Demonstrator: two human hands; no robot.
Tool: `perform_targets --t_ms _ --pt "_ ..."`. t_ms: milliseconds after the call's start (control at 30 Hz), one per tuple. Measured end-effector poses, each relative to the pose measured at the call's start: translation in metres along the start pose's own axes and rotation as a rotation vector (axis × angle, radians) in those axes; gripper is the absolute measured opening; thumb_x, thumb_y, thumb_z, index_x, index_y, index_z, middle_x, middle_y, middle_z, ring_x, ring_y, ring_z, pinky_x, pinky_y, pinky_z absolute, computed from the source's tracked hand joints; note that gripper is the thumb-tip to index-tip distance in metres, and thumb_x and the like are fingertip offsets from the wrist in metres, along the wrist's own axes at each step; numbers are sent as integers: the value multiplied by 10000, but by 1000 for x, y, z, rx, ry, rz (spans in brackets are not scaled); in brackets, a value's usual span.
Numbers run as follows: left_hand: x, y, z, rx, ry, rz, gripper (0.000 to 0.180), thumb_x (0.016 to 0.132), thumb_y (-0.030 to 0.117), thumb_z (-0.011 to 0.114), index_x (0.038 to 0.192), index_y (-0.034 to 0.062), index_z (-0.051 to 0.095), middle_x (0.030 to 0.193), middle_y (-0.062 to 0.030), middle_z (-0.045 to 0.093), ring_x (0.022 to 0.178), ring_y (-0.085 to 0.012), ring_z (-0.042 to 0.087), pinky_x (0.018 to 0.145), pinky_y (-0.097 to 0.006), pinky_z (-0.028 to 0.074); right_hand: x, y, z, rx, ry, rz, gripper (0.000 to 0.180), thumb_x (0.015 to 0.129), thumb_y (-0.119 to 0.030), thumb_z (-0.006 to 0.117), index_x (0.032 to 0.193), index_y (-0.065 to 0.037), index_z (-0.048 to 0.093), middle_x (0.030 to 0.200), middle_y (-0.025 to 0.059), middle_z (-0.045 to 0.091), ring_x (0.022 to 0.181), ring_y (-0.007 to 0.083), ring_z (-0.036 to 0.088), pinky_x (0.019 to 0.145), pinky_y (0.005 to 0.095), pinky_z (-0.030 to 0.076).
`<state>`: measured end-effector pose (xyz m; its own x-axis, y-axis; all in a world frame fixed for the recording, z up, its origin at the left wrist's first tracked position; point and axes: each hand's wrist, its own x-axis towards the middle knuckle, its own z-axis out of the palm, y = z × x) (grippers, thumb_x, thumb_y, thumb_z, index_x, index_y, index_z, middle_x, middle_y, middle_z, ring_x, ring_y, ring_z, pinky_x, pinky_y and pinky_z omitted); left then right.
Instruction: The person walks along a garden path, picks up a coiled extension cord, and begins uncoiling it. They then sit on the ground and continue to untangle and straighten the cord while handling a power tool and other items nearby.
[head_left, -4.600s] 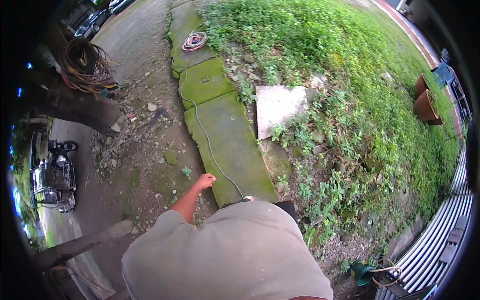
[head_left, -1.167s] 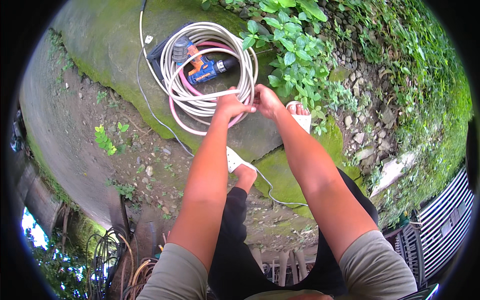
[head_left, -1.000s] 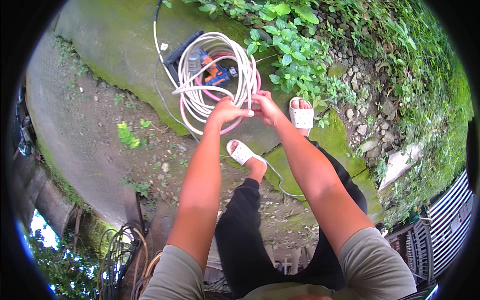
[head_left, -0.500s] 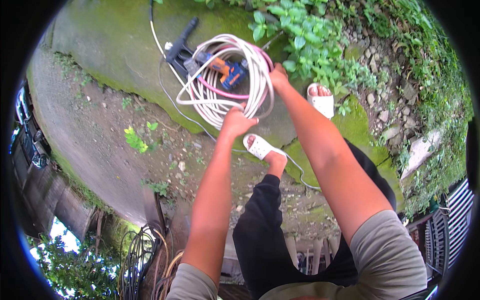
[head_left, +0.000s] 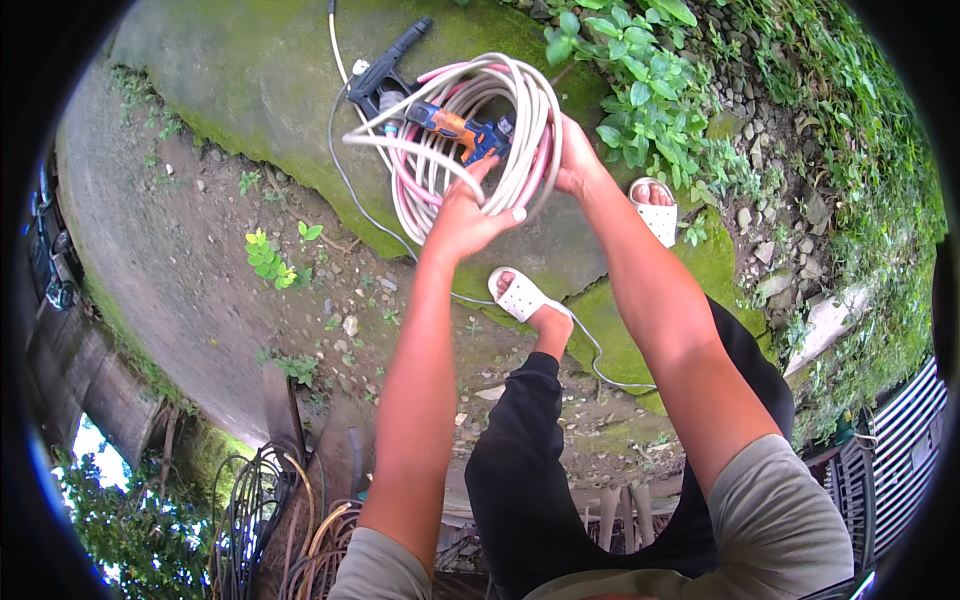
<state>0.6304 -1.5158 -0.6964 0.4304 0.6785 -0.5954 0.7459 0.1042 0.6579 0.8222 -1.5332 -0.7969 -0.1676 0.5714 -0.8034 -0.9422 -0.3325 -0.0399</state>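
A thick coil of white and pink hose (head_left: pixel 535 100) is gathered between my two hands over the mossy concrete. My left hand (head_left: pixel 468 218) closes around the near strands, its fingers inside the loops and its thumb along the lower edge. On the far right side of the coil, my right hand (head_left: pixel 578 160) grips the outer strands; its fingertips are partly hidden. An orange and blue power tool (head_left: pixel 455 128) lies across the coil's middle, close to my left fingertips. Beside it, at the coil's upper left, is a black spray gun (head_left: pixel 385 72) with a trigger handle.
A thin grey cable (head_left: pixel 370 225) runs across the slab past my white sandals (head_left: pixel 520 295). Leafy plants (head_left: pixel 640 75) and loose stones (head_left: pixel 765 250) border the right. Dirt with small weeds (head_left: pixel 268 260) lies to the left. More coiled hoses (head_left: pixel 255 510) hang at the lower left.
The coil and the tools in it have shifted slightly up and right in the picture. My left hand has moved farther up into the loops, and my right hand has moved a little right.
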Motion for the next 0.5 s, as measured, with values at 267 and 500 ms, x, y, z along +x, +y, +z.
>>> perform_targets --t_ms 267,500 --pt "19 -6 33 14 -358 -308 749 713 428 808 1374 118 643 1223 -169 748 1205 -344 678 1163 -497 350 -9 5 -23 84 51 28 564 1089 -507 426 1243 -16 657 997 194 701 930 357 720 844 487 642" --pt "30 8 23 -228 -396 -272 575 711 258 779 1234 38 686 1143 -184 750 1094 -305 701 987 -355 517 41 5 -77 112 95 -61 326 1106 -115 415 1348 36 571 1214 233 704 1028 312 743 912 467 643"
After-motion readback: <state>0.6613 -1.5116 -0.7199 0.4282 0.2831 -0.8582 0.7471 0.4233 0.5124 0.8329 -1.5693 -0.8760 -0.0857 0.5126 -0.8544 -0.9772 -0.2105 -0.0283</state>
